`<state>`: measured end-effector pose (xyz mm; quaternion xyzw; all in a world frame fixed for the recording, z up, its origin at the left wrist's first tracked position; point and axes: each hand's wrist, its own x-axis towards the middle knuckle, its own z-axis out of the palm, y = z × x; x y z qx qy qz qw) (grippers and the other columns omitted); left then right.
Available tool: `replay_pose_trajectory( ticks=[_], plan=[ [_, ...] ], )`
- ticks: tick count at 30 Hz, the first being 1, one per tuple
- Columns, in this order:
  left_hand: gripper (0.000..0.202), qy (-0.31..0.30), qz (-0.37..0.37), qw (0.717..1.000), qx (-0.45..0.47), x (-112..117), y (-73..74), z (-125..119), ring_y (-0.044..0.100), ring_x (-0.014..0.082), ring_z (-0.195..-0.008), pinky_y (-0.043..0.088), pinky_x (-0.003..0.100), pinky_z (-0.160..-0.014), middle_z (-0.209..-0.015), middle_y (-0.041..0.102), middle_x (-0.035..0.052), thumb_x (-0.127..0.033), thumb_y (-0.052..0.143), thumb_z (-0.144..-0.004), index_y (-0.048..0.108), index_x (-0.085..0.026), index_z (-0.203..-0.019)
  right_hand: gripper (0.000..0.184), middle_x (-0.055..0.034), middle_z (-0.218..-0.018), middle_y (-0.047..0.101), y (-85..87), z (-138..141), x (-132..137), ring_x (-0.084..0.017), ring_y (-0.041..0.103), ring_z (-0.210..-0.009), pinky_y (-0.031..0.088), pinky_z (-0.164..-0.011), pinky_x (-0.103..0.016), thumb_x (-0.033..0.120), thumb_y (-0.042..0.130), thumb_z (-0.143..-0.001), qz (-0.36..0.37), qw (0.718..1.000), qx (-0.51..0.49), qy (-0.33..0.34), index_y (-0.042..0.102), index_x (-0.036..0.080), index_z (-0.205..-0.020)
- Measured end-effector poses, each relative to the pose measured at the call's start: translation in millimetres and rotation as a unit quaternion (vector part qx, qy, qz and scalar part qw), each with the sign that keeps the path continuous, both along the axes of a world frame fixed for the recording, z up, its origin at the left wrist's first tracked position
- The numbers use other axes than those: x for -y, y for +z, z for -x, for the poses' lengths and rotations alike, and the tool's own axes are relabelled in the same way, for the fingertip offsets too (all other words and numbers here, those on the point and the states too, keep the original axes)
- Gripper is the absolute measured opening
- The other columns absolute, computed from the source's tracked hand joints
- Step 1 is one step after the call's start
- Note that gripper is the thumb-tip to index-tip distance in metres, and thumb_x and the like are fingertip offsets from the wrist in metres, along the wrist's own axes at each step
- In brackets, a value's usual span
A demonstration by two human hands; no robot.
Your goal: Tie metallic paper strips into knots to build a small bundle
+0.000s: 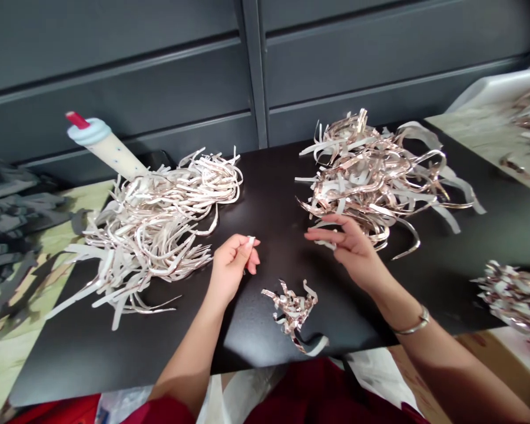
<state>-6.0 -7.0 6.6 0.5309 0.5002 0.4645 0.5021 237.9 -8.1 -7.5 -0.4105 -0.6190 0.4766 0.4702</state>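
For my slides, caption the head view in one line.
Over a black table: left hand near pale strips, right hand near coppery strips, small tangle between.

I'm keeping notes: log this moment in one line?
left hand: pinching white piece | right hand: beside right pile | scraps: on black table

Here we are over the table (269, 194), with panels (194, 76) standing right behind it! On our left lies one strip pile (159, 218), a cup (115, 154) just beyond; towards the back right, a second pile (375, 171). Between them, the left hand (236, 259) and, just this side of the second, the right hand (348, 247). Nearest us, centre, one small clump (294, 306); far right, another clump (514, 294), apparently at the table's edge.
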Motion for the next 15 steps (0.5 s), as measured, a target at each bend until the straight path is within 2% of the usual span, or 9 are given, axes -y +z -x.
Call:
replay_pose_trajectory(
  ticks=[2,3,5,7,9,10,11,13,15],
  plan=[
    [0.021,-0.021,0.02,0.999,0.038,2,3.0,-3,0.047,0.0051,-0.042,0.036,0.018,-0.045,-0.058,0.059,-0.0036,-0.035,0.055,-0.087,0.059,-0.016,-0.082,0.061,-0.0029,-0.109,0.069,-4.4,6,12,-0.016,0.056,-0.117,0.037,-0.104,-0.042,-0.002,0.036,-0.069,-0.03,0.993,0.087,0.079,0.04,0.025,-0.124],
    [0.021,-0.026,0.026,0.998,0.05,3,4.4,-4,0.048,0.0051,-0.042,0.037,0.018,-0.045,-0.06,0.06,-0.0033,-0.036,0.055,-0.087,0.06,-0.016,-0.084,0.061,-0.0037,-0.112,0.068,-6.2,11,19,-0.016,0.055,-0.117,0.034,-0.106,-0.044,-0.002,0.035,-0.07,-0.051,0.98,0.145,0.126,0.043,0.025,-0.125],
    [0.021,-0.032,0.022,0.998,0.051,5,6.6,-7,0.049,0.0053,-0.042,0.038,0.018,-0.046,-0.061,0.061,-0.0028,-0.036,0.055,-0.087,0.06,-0.016,-0.085,0.059,-0.006,-0.124,0.062,-9.3,22,36,-0.017,0.051,-0.122,0.027,-0.11,-0.046,-0.003,0.034,-0.073,-0.098,0.936,0.255,0.222,0.049,0.024,-0.124],
    [0.02,-0.03,-0.007,0.999,0.012,7,7.8,-8,0.05,0.0061,-0.044,0.041,0.02,-0.049,-0.063,0.062,-0.0021,-0.034,0.052,-0.089,0.061,-0.016,-0.084,0.055,-0.0072,-0.134,0.053,-11.1,32,49,-0.018,0.041,-0.131,0.026,-0.11,-0.044,0.0,0.036,-0.079,-0.139,0.889,0.316,0.301,0.051,0.023,-0.125],
    [0.019,-0.009,-0.085,0.993,-0.08,9,8.0,-8,0.055,0.0085,-0.05,0.045,0.022,-0.055,-0.067,0.066,-0.0002,-0.03,0.049,-0.09,0.062,-0.017,-0.088,0.051,-0.0063,-0.14,0.047,-10.9,38,58,-0.019,0.031,-0.137,0.025,-0.111,-0.043,0.006,0.038,-0.084,-0.155,0.864,0.339,0.339,0.049,0.025,-0.13],
    [0.017,0.003,-0.148,0.979,-0.142,11,7.9,-8,0.059,0.0104,-0.056,0.047,0.024,-0.06,-0.071,0.068,0.001,-0.026,0.048,-0.09,0.063,-0.018,-0.09,0.049,-0.006,-0.141,0.045,-9.8,39,61,-0.02,0.028,-0.138,0.023,-0.111,-0.044,0.011,0.04,-0.087,-0.157,0.86,0.339,0.348,0.046,0.026,-0.133],
    [0.017,0.012,-0.222,0.953,-0.205,12,7.5,-7,0.062,0.0124,-0.063,0.049,0.027,-0.068,-0.075,0.07,0.0021,-0.023,0.048,-0.09,0.064,-0.019,-0.092,0.048,-0.0064,-0.142,0.044,-8.2,41,63,-0.021,0.027,-0.139,0.021,-0.112,-0.047,0.017,0.042,-0.089,-0.158,0.86,0.337,0.35,0.042,0.026,-0.136],
    [0.019,0.012,-0.363,0.877,-0.315,14,6.6,-5,0.065,0.0155,-0.076,0.046,0.034,-0.084,-0.083,0.073,0.003,-0.016,0.048,-0.088,0.066,-0.022,-0.091,0.049,-0.0076,-0.144,0.041,-3.8,44,65,-0.026,0.025,-0.139,0.019,-0.111,-0.053,0.033,0.046,-0.091,-0.164,0.861,0.332,0.349,0.038,0.026,-0.139],
    [0.02,0.002,-0.445,0.805,-0.393,13,6.1,-2,0.065,0.0168,-0.08,0.042,0.037,-0.09,-0.086,0.074,0.0026,-0.013,0.05,-0.086,0.067,-0.024,-0.088,0.053,-0.0076,-0.145,0.039,1.2,48,66,-0.031,0.024,-0.139,0.018,-0.108,-0.06,0.045,0.048,-0.089,-0.177,0.859,0.339,0.339,0.039,0.028,-0.139]
  ],
)
